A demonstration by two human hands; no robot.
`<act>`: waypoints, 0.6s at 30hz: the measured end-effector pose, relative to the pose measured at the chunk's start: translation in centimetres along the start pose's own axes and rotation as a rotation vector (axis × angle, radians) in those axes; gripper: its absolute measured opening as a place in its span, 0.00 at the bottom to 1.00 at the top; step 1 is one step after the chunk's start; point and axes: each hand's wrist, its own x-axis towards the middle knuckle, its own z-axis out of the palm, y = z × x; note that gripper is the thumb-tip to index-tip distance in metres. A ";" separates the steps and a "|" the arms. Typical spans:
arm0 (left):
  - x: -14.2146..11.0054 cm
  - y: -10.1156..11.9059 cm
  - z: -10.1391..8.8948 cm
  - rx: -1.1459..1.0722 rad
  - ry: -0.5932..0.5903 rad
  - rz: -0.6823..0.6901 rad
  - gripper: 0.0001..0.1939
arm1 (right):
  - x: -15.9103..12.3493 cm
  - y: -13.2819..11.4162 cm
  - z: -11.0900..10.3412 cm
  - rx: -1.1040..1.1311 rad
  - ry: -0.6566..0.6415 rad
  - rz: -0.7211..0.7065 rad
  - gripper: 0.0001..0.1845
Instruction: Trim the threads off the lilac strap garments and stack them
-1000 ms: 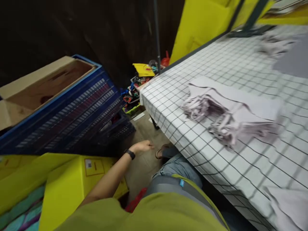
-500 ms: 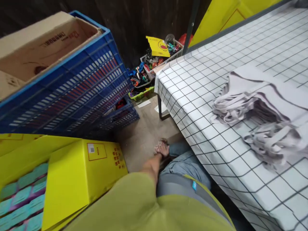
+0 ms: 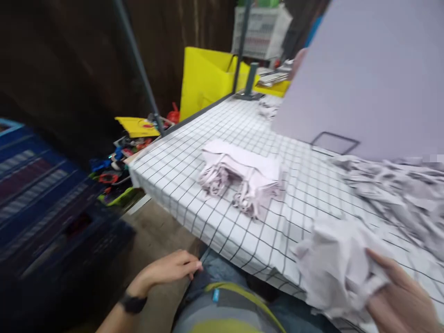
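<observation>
- Dark wall (image 3: pixel 69 55) rises well beyond and left of the right hand (image 3: pixel 402 291), whose grip is the reference below.
- Blue crate (image 3: pixel 38 185), blurred, lies far left of the grip.
- Heaped small items (image 3: pixel 113 178) sit right of the crate, well apart from the grip.
- Left hand (image 3: pixel 173 267) hangs beside the table edge, left of the grip; its fingers are loosely half-curled, and whether they hold anything cannot be told.
- Yellow box (image 3: pixel 201 83) is beyond the grip, to its left.
- Cloth stack (image 3: pixel 246 159) lies on the gridded table cover (image 3: pixel 180 180), left of the grip and farther off; its long axis slants from far left to near right, straps toward the person.
- Crumpled cloth (image 3: pixel 333 263) is pinched between right thumb and fingers, bunched without a clear long axis, loose ends pointing left and toward the person.
- Lilac panel (image 3: pixel 374 78) slants up beyond the grip.
- Loose cloth pile (image 3: pixel 398 203) spreads just beyond the grip.
</observation>
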 end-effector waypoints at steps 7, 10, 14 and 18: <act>5.7 16.8 1.9 -0.307 0.061 0.417 0.23 | -2.5 -2.1 1.6 0.308 -0.157 0.095 0.08; 9.9 21.1 4.1 -0.443 -0.077 0.491 0.28 | -3.6 -2.7 1.3 0.361 -0.207 0.101 0.13; 12.6 23.8 4.3 -0.636 -0.165 0.544 0.19 | -3.4 -4.0 -0.4 0.187 -0.214 -0.062 0.18; 13.4 26.0 2.9 -0.679 -0.124 0.483 0.19 | -0.7 -4.4 -3.8 -0.205 -0.219 -0.282 0.17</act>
